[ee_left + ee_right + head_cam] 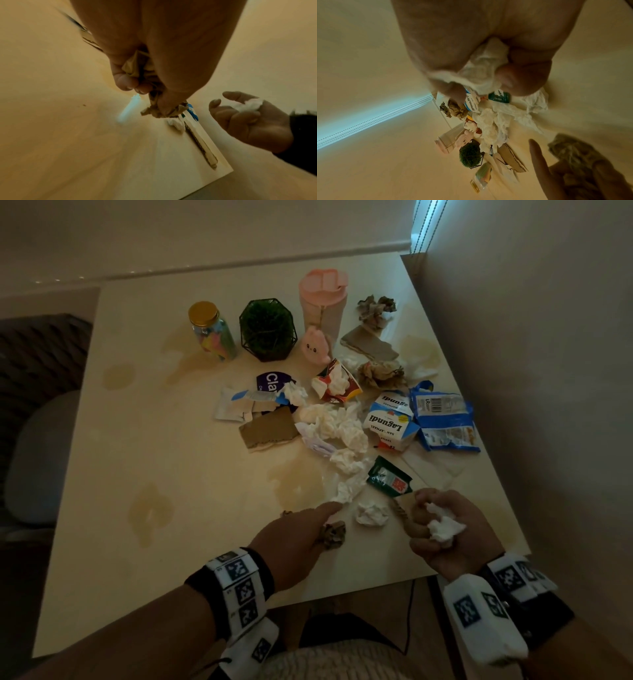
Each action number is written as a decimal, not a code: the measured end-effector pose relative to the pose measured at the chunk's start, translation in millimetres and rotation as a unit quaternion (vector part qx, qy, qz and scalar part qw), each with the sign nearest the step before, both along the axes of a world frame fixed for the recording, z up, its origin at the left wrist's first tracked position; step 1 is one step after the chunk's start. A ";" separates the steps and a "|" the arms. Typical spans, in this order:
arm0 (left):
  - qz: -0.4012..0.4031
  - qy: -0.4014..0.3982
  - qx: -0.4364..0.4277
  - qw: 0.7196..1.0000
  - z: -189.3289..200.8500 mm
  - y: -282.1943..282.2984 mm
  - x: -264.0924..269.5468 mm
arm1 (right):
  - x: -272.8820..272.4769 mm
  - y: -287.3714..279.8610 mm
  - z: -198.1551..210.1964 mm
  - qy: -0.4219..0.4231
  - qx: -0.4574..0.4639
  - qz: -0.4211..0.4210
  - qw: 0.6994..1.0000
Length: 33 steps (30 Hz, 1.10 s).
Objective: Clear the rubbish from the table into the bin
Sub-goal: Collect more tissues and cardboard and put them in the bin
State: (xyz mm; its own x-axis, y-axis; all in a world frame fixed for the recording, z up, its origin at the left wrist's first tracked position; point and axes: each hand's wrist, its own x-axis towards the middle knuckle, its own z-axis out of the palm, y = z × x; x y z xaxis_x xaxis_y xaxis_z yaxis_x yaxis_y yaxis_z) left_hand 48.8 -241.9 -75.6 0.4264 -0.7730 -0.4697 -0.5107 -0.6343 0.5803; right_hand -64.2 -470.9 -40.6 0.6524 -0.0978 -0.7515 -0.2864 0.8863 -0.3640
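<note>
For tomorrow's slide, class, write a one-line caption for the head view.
Left hand grips brown paper; right hand holds white tissue over the littered table.

Toward the upper middle of the head view we see a row of keepsakes on the pale surface [137, 508]: a glass jar with a gold lid [211, 332] holding pastel pieces, just right of it a green plant ball in a black wire frame [268, 330], then a tall pink lidded tumbler [323, 299]. A small pink bunny figure [317, 346] stands just in front of the tumbler. Beaded blind cords [424, 225] hang at upper right. We note yellowish stains on the surface.
</note>
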 end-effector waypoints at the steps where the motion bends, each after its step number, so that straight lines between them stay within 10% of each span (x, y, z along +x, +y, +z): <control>1: -0.001 0.009 -0.009 1.000 2.0 5.2 1.6 | 0.9 -0.1 1.9 0.006 -0.025 0.018 1.000; 7: 0.076 0.032 -0.048 0.995 22.0 19.0 9.9 | 6.3 9.8 11.0 0.037 -0.263 0.163 0.950; 12: 0.151 0.028 -0.071 0.986 31.8 18.0 13.1 | 16.7 16.5 -9.7 0.046 -0.672 0.381 0.634; 18: 0.163 0.037 -0.076 0.983 35.7 11.7 12.8 | 19.3 37.7 -42.9 0.071 -0.720 0.511 0.464; 25: 0.145 -0.008 -0.042 0.988 24.3 -32.6 21.2 | 13.3 33.4 -40.4 0.039 -0.694 0.519 0.498; 33: 0.094 -0.185 0.097 0.973 -3.4 -85.5 16.3 | -32.6 9.7 -10.7 0.062 -0.625 0.362 0.689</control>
